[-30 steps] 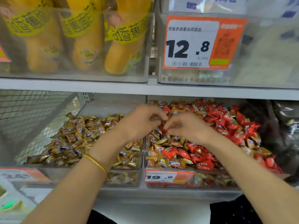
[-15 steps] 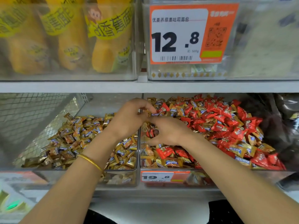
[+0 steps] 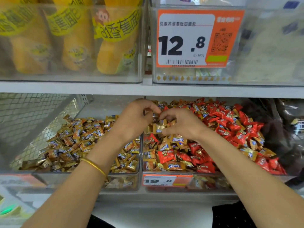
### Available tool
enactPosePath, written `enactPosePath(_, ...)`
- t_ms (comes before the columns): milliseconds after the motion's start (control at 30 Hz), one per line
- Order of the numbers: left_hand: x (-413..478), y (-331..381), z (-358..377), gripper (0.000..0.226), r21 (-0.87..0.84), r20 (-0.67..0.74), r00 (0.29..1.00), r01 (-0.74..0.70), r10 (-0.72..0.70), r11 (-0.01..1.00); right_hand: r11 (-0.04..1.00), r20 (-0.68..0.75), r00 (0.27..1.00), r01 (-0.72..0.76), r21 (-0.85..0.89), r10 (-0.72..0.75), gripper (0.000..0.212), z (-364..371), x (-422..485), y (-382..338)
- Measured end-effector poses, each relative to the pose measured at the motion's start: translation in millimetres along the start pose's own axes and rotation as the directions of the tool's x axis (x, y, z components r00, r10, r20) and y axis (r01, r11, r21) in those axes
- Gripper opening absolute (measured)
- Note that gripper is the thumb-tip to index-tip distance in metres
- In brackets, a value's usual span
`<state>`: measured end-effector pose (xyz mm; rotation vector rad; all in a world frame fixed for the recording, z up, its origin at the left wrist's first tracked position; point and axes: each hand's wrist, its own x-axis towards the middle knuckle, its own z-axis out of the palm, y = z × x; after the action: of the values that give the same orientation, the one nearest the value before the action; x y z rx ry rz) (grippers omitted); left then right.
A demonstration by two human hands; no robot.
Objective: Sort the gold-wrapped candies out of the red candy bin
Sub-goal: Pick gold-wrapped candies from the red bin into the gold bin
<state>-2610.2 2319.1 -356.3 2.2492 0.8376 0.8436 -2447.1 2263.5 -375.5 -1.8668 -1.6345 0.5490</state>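
Gold-wrapped candies (image 3: 164,146) lie mixed through the red candy bin (image 3: 213,181), thickest at its left front. They look light, with crinkly, slippery foil, and are best pinched by a crimped wrapper end. Right hand (image 3: 182,122) pinches one off the pile. Left hand (image 3: 134,119) is curled beside it; whether it holds anything cannot be told. Gold bin (image 3: 121,181) sits just left.

- Soft, even light comes from above and throws no hard shadows.
- Under the shelf (image 3: 98,89) it is dimmer, and darkest at the far right past the red bin (image 3: 213,177).
- Foil on the gold candies (image 3: 79,139) glints in small sparks.
- The clear upper bins (image 3: 70,76) look hazy, and their contents are soft.
- The price tag (image 3: 185,38) reads sharp.
- The wide lens stretches the edges, and the bottom-left corner is smeared and out of focus.
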Motion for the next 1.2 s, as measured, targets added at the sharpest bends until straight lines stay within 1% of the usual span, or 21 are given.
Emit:
enactPosePath(100, 3, 9, 6, 0.024, 0.076, -0.026, 0.997, -0.064, 0.066, 0.995, 0.968, -0.068, 0.995, -0.054, 0.247, 0.073, 0.039, -26, -14, 3)
enactPosePath(133, 4, 13, 11, 0.025, 0.102, -0.003, 0.996, -0.088, 0.088, 0.991, 0.949, -0.072, 0.993, -0.068, 0.309, 0.094, 0.038, -33, -20, 4)
enactPosePath(200, 4, 21, 27, 0.032, 0.172, 0.088, 0.99, -0.127, 0.113, 0.977, 0.914, -0.048, 0.994, -0.073, 0.398, 0.1, 0.034, -41, -30, 7)
enactPosePath(267, 6, 24, 42, 0.036, 0.177, 0.157, 0.984, -0.118, 0.09, 0.977, 0.887, -0.01, 0.996, -0.079, 0.454, 0.094, 0.032, -42, -36, 12)
enactPosePath(300, 8, 25, 46, 0.031, 0.135, 0.163, 0.984, -0.09, 0.068, 0.987, 0.87, 0.014, 0.995, -0.095, 0.484, 0.101, 0.032, -43, -38, 14)
enactPosePath(367, 12, 25, 52, 0.018, -0.012, 0.141, 0.99, 0.002, 0.0, 1.0, 0.82, 0.079, 0.99, -0.14, 0.555, 0.116, 0.036, -47, -40, 21)
enactPosePath(433, 14, 27, 53, 0.017, -0.197, 0.144, 0.984, 0.131, -0.103, 0.972, 0.798, 0.117, 0.986, -0.166, 0.58, 0.12, 0.044, -51, -42, 27)
enactPosePath(467, 14, 29, 53, 0.016, -0.296, 0.167, 0.972, 0.207, -0.163, 0.933, 0.795, 0.125, 0.985, -0.171, 0.582, 0.121, 0.049, -53, -42, 30)
enactPosePath(533, 14, 33, 54, 0.012, -0.45, 0.256, 0.93, 0.356, -0.263, 0.819, 0.795, 0.146, 0.984, -0.172, 0.582, 0.106, 0.055, -55, -44, 34)
enactPosePath(633, 17, 36, 57, 0.013, -0.589, 0.366, 0.849, 0.528, -0.381, 0.612, 0.802, 0.169, 0.981, -0.176, 0.571, 0.095, 0.057, -54, -46, 33)
enactPosePath(700, 20, 35, 59, 0.012, -0.646, 0.381, 0.811, 0.577, -0.444, 0.5, 0.808, 0.161, 0.982, -0.174, 0.562, 0.099, 0.055, -52, -46, 31)
enactPosePath(767, 21, 34, 60, 0.014, -0.673, 0.383, 0.79, 0.593, -0.478, 0.441, 0.822, 0.155, 0.983, -0.168, 0.545, 0.098, 0.053, -49, -44, 30)
enactPosePath(800, 22, 33, 60, 0.019, -0.681, 0.379, 0.787, 0.594, -0.487, 0.428, 0.823, 0.162, 0.982, -0.167, 0.543, 0.093, 0.052, -48, -43, 30)
enactPosePath(833, 22, 32, 60, 0.023, -0.689, 0.372, 0.787, 0.59, -0.493, 0.422, 0.816, 0.172, 0.981, -0.168, 0.554, 0.086, 0.049, -48, -43, 31)
enactPosePath(900, 22, 30, 59, 0.018, -0.696, 0.359, 0.802, 0.571, -0.478, 0.435, 0.785, 0.188, 0.979, -0.175, 0.594, 0.076, 0.041, -48, -41, 32)
enactPosePath(967, 21, 31, 56, 0.02, -0.694, 0.331, 0.823, 0.543, -0.461, 0.473, 0.737, 0.178, 0.98, -0.181, 0.651, 0.083, 0.036, -50, -40, 32)
enactPosePath(1033, 19, 32, 55, 0.025, -0.684, 0.278, 0.857, 0.494, -0.434, 0.538, 0.703, 0.137, 0.985, -0.172, 0.69, 0.107, 0.034, -50, -37, 32)
enactPosePath(1133, 17, 34, 56, 0.024, -0.646, 0.198, 0.9, 0.418, -0.388, 0.639, 0.751, 0.065, 0.989, -0.145, 0.644, 0.135, 0.039, -46, -35, 30)
enactPosePath(1200, 17, 35, 57, 0.023, -0.625, 0.165, 0.911, 0.394, -0.379, 0.674, 0.785, 0.049, 0.991, -0.131, 0.605, 0.128, 0.043, -42, -35, 29)
